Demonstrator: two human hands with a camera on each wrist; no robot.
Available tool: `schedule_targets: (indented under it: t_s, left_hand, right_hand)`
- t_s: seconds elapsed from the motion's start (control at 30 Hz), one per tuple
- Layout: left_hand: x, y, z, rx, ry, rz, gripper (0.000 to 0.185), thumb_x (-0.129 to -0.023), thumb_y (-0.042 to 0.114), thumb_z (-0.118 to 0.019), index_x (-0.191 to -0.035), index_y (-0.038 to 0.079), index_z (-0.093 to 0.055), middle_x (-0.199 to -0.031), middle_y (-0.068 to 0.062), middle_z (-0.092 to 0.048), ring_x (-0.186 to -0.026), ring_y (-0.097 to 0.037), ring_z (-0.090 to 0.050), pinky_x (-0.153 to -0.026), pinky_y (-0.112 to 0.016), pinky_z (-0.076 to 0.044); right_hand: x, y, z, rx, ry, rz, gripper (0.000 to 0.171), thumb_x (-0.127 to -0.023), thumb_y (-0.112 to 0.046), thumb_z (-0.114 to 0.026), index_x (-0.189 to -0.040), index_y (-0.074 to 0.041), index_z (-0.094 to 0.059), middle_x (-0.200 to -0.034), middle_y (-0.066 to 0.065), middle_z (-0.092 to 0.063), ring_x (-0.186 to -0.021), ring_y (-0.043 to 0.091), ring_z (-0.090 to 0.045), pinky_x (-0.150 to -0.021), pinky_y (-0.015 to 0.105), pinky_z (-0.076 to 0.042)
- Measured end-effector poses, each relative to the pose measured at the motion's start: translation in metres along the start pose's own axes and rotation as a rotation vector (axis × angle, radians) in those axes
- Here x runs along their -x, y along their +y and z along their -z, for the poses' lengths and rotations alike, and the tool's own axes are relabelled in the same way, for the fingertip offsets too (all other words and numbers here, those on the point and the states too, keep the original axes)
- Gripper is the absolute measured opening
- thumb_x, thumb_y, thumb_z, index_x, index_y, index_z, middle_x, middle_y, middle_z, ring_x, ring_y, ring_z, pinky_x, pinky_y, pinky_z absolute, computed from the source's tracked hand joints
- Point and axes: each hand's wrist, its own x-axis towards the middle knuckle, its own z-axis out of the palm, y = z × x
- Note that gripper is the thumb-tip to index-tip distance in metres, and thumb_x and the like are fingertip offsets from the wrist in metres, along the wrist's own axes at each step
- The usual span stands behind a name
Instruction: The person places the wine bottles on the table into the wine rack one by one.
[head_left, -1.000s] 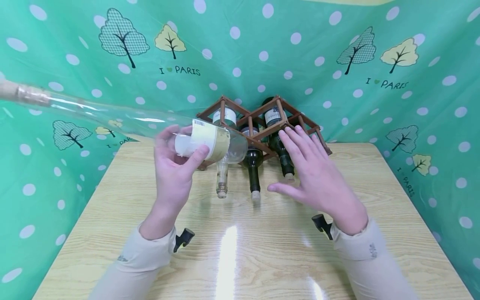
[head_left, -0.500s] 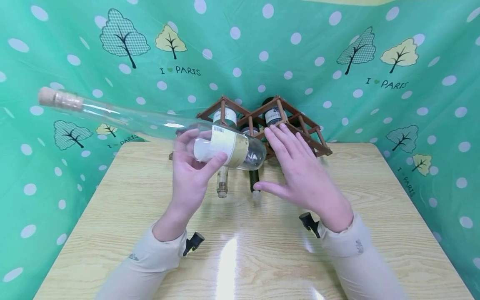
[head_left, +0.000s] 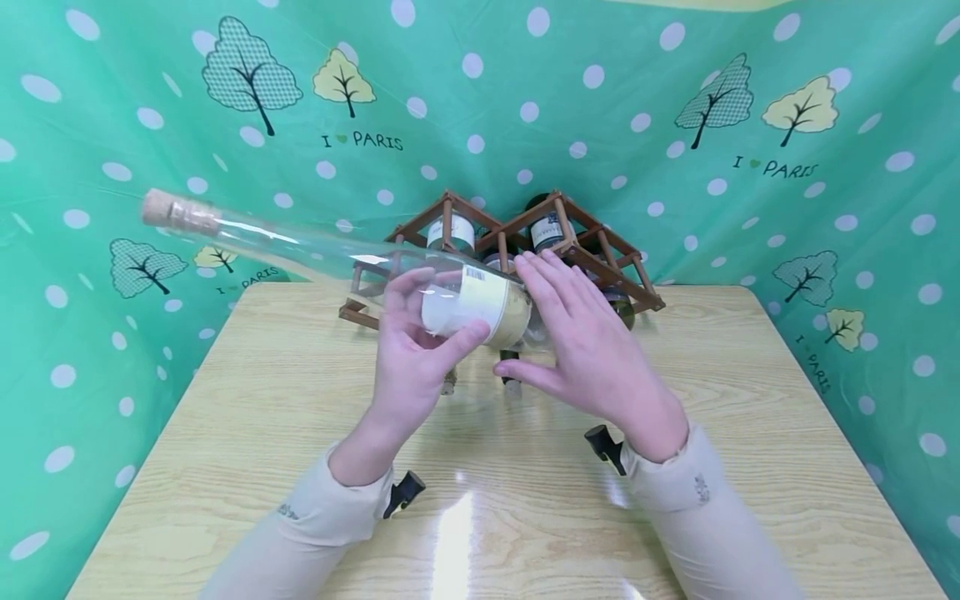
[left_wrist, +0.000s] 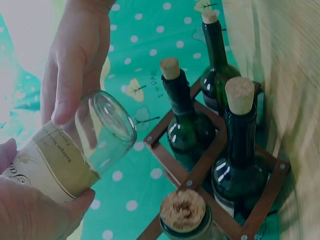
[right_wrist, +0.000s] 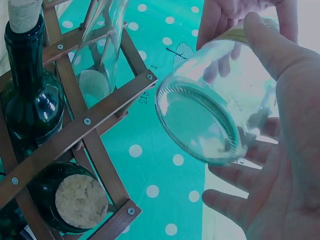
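Above surface point(head_left: 225, 467), left hand point(head_left: 412, 358) grips clear bottle point(head_left: 480, 304), now nearer rack point(head_left: 600, 250); right hand point(head_left: 592, 350), fingers straight, meets base.

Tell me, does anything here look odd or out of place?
Only the clear bottle: corked yet apparently empty, it is held sideways in mid-air by the left hand, the right hand at its base. The rack bottles lie neatly.

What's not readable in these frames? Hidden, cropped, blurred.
- Clear bottle: label text too small in head view, partly covered by left hand in left wrist view.
- Right hand: head view cannot show whether its palm touches the bottle's base.
- Rack: hands hide its lower middle slots in head view.
- Green bottles: labels unseen in wrist views.
- Table: near edge cropped.
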Motion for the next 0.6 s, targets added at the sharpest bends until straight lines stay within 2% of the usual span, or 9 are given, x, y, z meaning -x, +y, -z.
schedule_targets:
  t_s: [0.23, 0.37, 0.47, 0.6]
  left_hand:
    - [0.0019, -0.005, -0.0055, 0.033, -0.015, -0.003, 0.066, -0.086, -0.009, -0.081, -0.136, 0.016, -0.045, -0.139, -0.009, -0.063, -0.116, -0.023, -0.063, -0.09, -0.03, -0.058]
    - [0.0026, -0.0057, -0.0081, 0.018, -0.027, -0.009, 0.066, -0.086, -0.006, -0.082, -0.136, 0.018, -0.045, -0.14, -0.008, -0.062, -0.118, -0.023, -0.062, -0.091, -0.03, -0.057]
    - [0.0024, -0.0064, -0.0088, 0.017, -0.034, -0.007, 0.067, -0.086, -0.006, -0.082, -0.136, 0.018, -0.045, -0.14, -0.008, -0.061, -0.12, -0.023, -0.061, -0.093, -0.03, -0.057]
    - [0.0016, -0.0073, -0.0083, 0.017, -0.041, 0.004, 0.068, -0.086, -0.009, -0.08, -0.138, 0.014, -0.042, -0.14, -0.007, -0.062, -0.119, -0.022, -0.062, -0.093, -0.03, -0.057]
  right_hand:
    - [-0.0018, -0.0003, -0.0038, -0.015, 0.062, 0.016, 0.11, -0.079, -0.041, -0.096, -0.161, 0.002, -0.036, -0.16, 0.018, -0.047, -0.148, 0.038, -0.044, -0.124, 0.049, -0.033]
    - [-0.0015, -0.0007, -0.0056, -0.025, 0.084, 0.012, 0.105, -0.079, -0.034, -0.098, -0.158, 0.003, -0.039, -0.151, 0.02, -0.055, -0.134, 0.038, -0.056, -0.115, 0.05, -0.046]
    - [-0.0012, -0.0005, -0.0061, -0.04, 0.084, 0.012, 0.101, -0.08, -0.031, -0.097, -0.156, 0.004, -0.04, -0.147, 0.021, -0.057, -0.127, 0.038, -0.059, -0.108, 0.051, -0.051]
    - [-0.0002, 0.0007, -0.0069, -0.058, 0.088, 0.023, 0.097, -0.082, -0.028, -0.096, -0.155, 0.005, -0.04, -0.146, 0.023, -0.056, -0.127, 0.039, -0.057, -0.109, 0.051, -0.049]
